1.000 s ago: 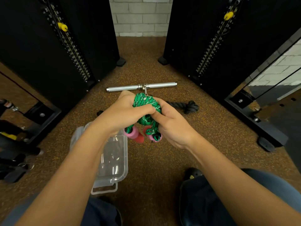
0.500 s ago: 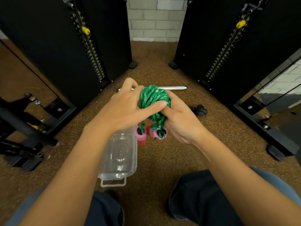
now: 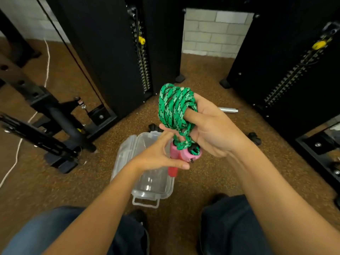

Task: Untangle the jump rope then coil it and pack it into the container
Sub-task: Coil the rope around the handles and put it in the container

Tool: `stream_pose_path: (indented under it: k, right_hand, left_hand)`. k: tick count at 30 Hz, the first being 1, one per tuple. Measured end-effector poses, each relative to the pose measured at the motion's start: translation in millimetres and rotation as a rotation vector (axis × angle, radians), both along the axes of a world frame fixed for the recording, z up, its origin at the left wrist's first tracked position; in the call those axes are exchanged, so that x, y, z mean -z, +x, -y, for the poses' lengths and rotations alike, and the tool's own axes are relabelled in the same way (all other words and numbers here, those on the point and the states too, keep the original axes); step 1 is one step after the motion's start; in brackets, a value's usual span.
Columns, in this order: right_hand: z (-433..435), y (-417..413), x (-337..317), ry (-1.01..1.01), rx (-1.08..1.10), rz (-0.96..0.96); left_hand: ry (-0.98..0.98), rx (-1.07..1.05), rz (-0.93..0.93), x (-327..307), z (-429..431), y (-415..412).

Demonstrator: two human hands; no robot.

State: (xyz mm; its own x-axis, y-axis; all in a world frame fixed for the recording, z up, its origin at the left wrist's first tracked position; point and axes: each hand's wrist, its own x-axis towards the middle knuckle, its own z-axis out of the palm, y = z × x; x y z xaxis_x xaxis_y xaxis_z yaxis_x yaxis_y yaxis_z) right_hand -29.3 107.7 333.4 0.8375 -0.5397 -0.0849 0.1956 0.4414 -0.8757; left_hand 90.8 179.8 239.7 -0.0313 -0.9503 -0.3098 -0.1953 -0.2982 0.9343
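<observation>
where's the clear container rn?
Head view, centre: the clear container sits on the floor just ahead of the person's knees, directly beneath the left hand and right hand holding the coiled jump rope.

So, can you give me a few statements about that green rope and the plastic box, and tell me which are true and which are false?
1. The green jump rope is wound into a coil. True.
2. The jump rope lies inside the clear container. False: both hands hold it up, outside the container.
3. The right hand grips the coil. True.
4. The left hand rests on the floor. False: it holds the pink handles below the coil.
5. The container is shut. False: it stands open on the floor.
6. A silver bar lies on the floor beyond the right hand. True.
</observation>
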Motion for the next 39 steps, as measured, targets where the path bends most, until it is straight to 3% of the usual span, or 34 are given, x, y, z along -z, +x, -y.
stream_pose_path:
  k: [4,7,12,15,18,21,23,25,31,35,39]
  right_hand:
    - [3.2,16.9,-0.7,0.113,-0.033,0.086]
    - [1.5,40.1,15.8,0.316,-0.011,0.135]
    - [-3.9,77.3,54.2,0.592,0.055,0.118]
    - [6.2,88.6,77.0,0.609,0.097,0.051]
    - [25.5,95.6,111.4,0.348,0.140,-0.180]
    - [45.7,96.7,163.2,-0.123,0.179,-0.602]
    - [54.8,94.5,200.8,-0.422,0.063,-0.839]
    - [56.4,93.7,225.0,-0.550,-0.041,-0.982]
    - [56.0,109.2,277.0,-0.587,-0.282,-1.139]
    - [66.2,118.8,303.1,-0.580,-0.332,-1.197]
    - [75.0,128.3,330.7,-0.591,-0.396,-1.292]
  left_hand:
    - [0.087,-0.094,-0.105,17.8,-16.0,10.0]
    - [0.040,-0.200,-0.207,30.4,-26.7,14.9]
    - [0.039,-0.390,-0.204,46.3,-37.0,23.9]
    - [0.112,-0.407,-0.186,57.7,-42.4,35.6]
    - [0.181,-0.396,-0.152,75.6,-46.0,50.1]
    - [0.245,-0.383,-0.106,88.7,-42.1,64.5]
    - [0.292,-0.366,-0.083,97.6,-37.4,72.5]
    - [0.320,-0.346,-0.085,110.7,-31.3,79.0]
    - [0.567,-0.147,0.028,163.3,-4.0,86.2]
    - [0.668,-0.213,0.002,196.5,15.6,85.2]
    - [0.741,-0.191,0.106,234.4,23.0,90.3]
